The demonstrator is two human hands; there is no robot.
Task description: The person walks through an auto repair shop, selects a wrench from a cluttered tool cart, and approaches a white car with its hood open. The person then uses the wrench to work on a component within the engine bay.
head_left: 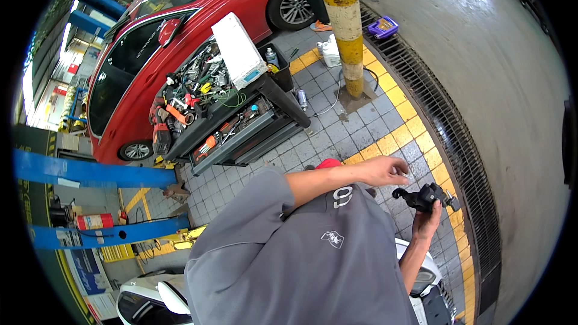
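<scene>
Over on the left sits a red car (198, 27), then a tool cart (244, 146) heaped with tools, a long white box (238, 48) lying across it. A yellow-and-white pillar (348, 30) stands beyond. The worker's left hand (379, 171) has loosely bent fingers; I can't tell whether they pinch anything. Just beside it, the right hand (426, 222) grips a black part (428, 195) from below, above the tiled floor (391, 201).

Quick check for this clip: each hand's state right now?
Left hand: fingers loosely curled; whether it grips anything small cannot be told.
Right hand: closed, holding the black part.
</scene>
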